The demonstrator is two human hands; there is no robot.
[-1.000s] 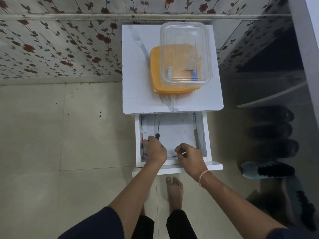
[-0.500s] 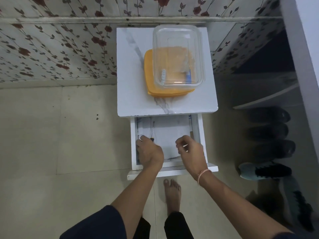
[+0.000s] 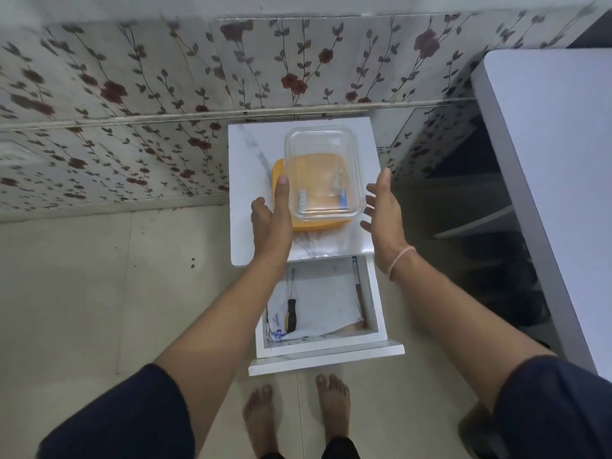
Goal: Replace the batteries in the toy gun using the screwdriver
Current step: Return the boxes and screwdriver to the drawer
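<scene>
Your left hand lies spread against the left wall of the clear rectangular plastic container, thumb along its side. Your right hand hovers spread and empty just beside its right wall, apart from it. The container sits on an orange plastic lid at the middle of the white marble-patterned bench. The black-and-yellow-handled screwdriver lies along the left edge of the open white drawer below.
</scene>
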